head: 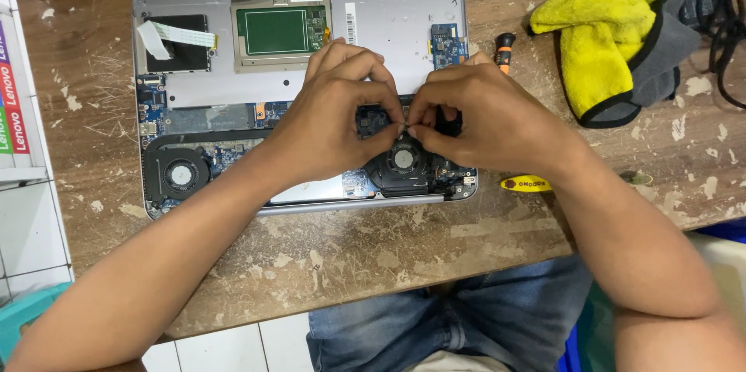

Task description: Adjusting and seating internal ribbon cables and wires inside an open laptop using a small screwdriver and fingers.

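Head view: hands (406, 119) over laptop (404, 15) (pinched part hidden).

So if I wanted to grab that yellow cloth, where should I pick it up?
Probably by the yellow cloth's puffy top fold, coming straight down from above. It lies crumpled in a loose heap on the wooden table, so the raised folds give fingers something to pinch. Its right side lies against black cables, so stay to the left part, where nothing crowds it.
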